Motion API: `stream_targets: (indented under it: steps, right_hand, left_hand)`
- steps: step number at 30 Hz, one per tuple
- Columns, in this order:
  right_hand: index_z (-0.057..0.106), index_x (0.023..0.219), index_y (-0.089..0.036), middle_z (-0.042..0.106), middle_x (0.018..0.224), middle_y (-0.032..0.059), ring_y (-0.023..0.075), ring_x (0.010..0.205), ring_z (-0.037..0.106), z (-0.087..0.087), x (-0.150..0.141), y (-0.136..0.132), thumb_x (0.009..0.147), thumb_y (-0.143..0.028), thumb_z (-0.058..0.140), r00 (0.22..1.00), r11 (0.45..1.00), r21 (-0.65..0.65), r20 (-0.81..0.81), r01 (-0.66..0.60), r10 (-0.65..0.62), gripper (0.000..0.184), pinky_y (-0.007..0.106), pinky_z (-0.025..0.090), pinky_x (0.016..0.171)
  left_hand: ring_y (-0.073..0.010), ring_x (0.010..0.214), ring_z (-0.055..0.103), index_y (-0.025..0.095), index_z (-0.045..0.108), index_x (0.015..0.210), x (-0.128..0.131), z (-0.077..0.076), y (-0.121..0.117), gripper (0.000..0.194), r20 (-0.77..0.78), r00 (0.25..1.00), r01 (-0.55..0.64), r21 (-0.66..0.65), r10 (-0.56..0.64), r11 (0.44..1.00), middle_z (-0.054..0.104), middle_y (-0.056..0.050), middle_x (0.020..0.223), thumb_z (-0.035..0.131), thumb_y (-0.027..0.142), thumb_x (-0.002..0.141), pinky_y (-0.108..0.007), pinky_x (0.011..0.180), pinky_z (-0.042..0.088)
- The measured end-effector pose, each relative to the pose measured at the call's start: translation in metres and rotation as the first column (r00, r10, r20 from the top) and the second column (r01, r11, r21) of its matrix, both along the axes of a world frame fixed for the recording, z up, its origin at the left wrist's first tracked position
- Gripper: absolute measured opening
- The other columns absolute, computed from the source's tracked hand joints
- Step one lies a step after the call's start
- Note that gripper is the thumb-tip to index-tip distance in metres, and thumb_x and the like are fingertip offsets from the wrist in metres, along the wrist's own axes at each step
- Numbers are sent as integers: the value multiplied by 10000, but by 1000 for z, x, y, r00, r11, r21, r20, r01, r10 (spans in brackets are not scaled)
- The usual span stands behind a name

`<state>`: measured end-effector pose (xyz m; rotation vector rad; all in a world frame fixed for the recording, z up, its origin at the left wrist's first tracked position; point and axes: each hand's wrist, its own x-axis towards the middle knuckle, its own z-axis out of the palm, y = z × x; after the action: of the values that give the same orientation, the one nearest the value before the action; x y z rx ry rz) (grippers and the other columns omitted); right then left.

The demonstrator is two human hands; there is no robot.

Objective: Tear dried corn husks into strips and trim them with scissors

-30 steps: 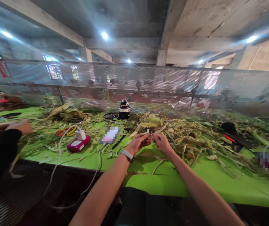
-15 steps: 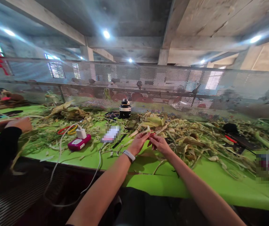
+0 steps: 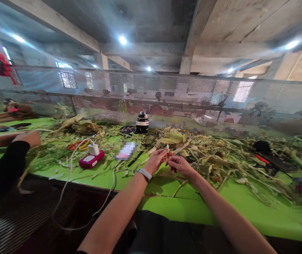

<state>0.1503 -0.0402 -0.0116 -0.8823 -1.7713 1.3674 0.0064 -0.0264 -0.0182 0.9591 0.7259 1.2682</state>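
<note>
Over the near middle of the green table [image 3: 177, 208], both hands are close together. My left hand [image 3: 155, 162], with a pale band on its wrist, pinches a small pale strip of corn husk [image 3: 167, 146] that sticks up from its fingertips. Just right of it, my right hand [image 3: 179, 164] has thumb and fingers pressed together by the strip's lower end; what they grip is hidden. Behind the hands lies a larger yellow-green corn husk [image 3: 176, 137] on a heap of dry husks [image 3: 217, 158].
At left, a co-worker's hand [image 3: 29, 138] reaches over the table. A magenta power block [image 3: 91, 159] with a white charger [image 3: 94, 149] and cable, a blurred phone [image 3: 126, 151] and a black bottle [image 3: 142, 123] stand nearby. A perforated metal screen [image 3: 167, 91] runs behind.
The view has shifted slightly, so the scene sits a little further right. My right hand has drawn slightly away from the left fingertips; the left keeps its pinch on the strip.
</note>
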Motion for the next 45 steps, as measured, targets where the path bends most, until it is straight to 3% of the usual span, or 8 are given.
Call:
stream_targets:
  steps: [5, 10, 17, 21, 26, 33, 41, 45]
  right_hand:
    - [576, 625, -156, 583, 486, -30, 70, 383, 486, -3, 1, 5, 587, -616, 710, 996, 996, -29, 21, 83, -82, 481, 200, 374, 410]
    - [583, 705, -167, 596, 510, -8, 88, 379, 487, -3, 4, 13, 708, -693, 550, 965, 964, -48, 9, 262, -262, 526, 208, 325, 378]
    - [580, 700, -199, 507, 531, -39, 101, 450, 422, -9, 4, 21, 639, -654, 629, 869, 861, 142, -175, 488, -463, 462, 237, 345, 421]
    - [593, 651, -183, 516, 534, -25, 107, 489, 436, -7, 4, 20, 612, -626, 660, 864, 839, 215, -192, 500, -466, 450, 242, 355, 458]
    - [580, 648, -185, 505, 498, -45, 87, 417, 418, -3, 2, 17, 562, -635, 698, 865, 873, 110, -238, 476, -442, 473, 232, 348, 415]
    - [530, 646, -196, 510, 445, -60, 76, 352, 411, -3, 1, 14, 535, -666, 711, 881, 899, 72, -248, 431, -403, 515, 210, 321, 353]
    - [487, 641, -211, 485, 419, -74, 69, 309, 370, -5, 2, 15, 590, -691, 664, 902, 915, 75, -215, 397, -374, 514, 210, 291, 323]
    - [469, 622, -217, 439, 386, -88, 68, 306, 350, -7, 3, 18, 575, -692, 671, 904, 912, 89, -202, 399, -376, 518, 207, 280, 315]
  left_hand:
    - [-173, 757, 643, 161, 641, 881, -4, -1, -1, 198, -12, 998, -61, -15, 61, 998, 676, -33, 726, 683, 282, 731, -300, 728, 488]
    - [-194, 836, 640, 175, 626, 867, 1, -6, 1, 218, -86, 991, -98, 93, 106, 991, 684, -36, 782, 649, 362, 759, -354, 865, 460]
    - [-184, 861, 594, 175, 704, 814, 6, -5, 0, 250, -208, 969, -88, 213, 134, 973, 691, -26, 824, 707, 383, 675, -306, 856, 440]
    - [-143, 697, 558, 170, 700, 700, 6, -2, -3, 275, -187, 977, -79, 146, 106, 986, 647, -5, 686, 734, 432, 622, -278, 732, 455]
    - [-110, 613, 507, 166, 705, 679, 6, 1, -5, 266, -205, 976, -49, 137, 77, 989, 614, 14, 626, 789, 379, 545, -243, 637, 421]
    - [-75, 483, 422, 159, 628, 645, 4, 0, -8, 324, -169, 985, -6, 133, 29, 991, 489, 61, 499, 772, 444, 590, -225, 507, 332]
    - [-89, 453, 492, 162, 633, 663, 5, 1, -11, 208, -156, 984, 84, 8, -82, 996, 576, 39, 532, 728, 347, 654, -235, 500, 393]
    - [-84, 431, 483, 155, 641, 706, 4, -3, -8, 296, -163, 982, 88, -56, -96, 995, 563, 38, 494, 710, 443, 697, -225, 473, 386]
